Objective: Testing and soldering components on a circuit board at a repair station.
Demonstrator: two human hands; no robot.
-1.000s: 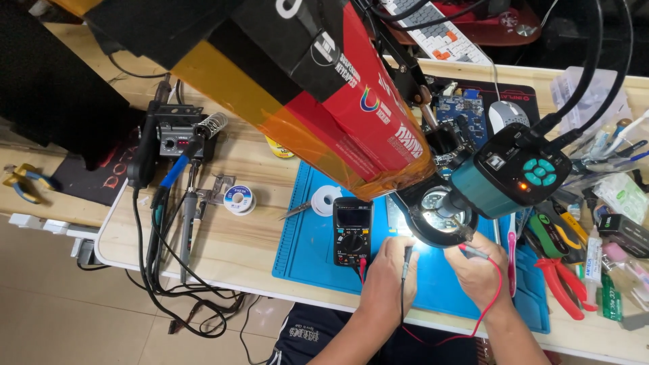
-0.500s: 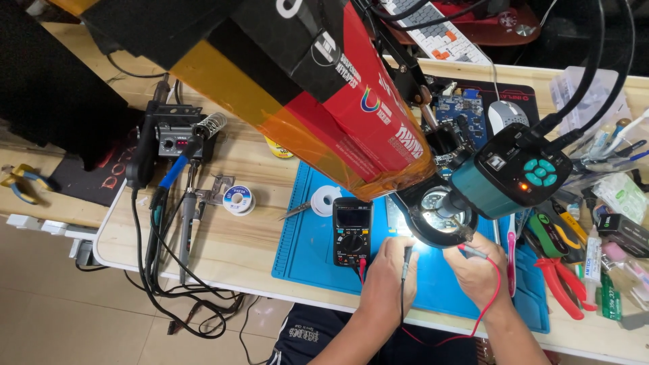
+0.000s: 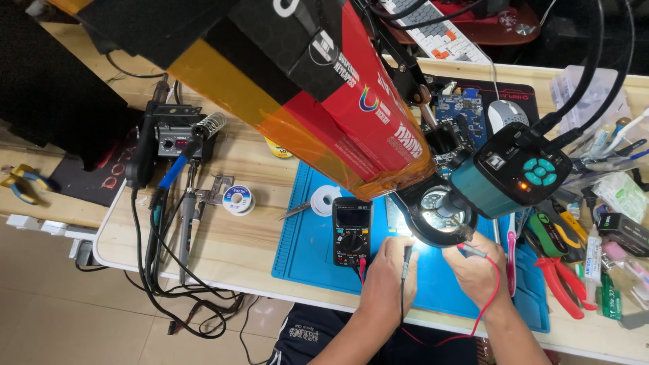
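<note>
Low in the frame, the left hand [image 3: 389, 270] pinches a black probe [image 3: 406, 260], grip closed round it. Just right, the right hand [image 3: 478, 267] clamps a red probe [image 3: 471, 250] under the lit ring light [image 3: 436, 215]. A black multimeter [image 3: 351, 231] lies left of both on the blue mat [image 3: 304, 236] covering the counter [image 3: 223, 243].

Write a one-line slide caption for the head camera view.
Left hand holds a black probe, right hand a red probe, under a lit ring lamp beside a multimeter on a blue mat.

Wood bench [image 3: 257, 243] w/ blue mat [image 3: 304, 250], multimeter [image 3: 351, 231], solder spool [image 3: 238, 199].
</note>
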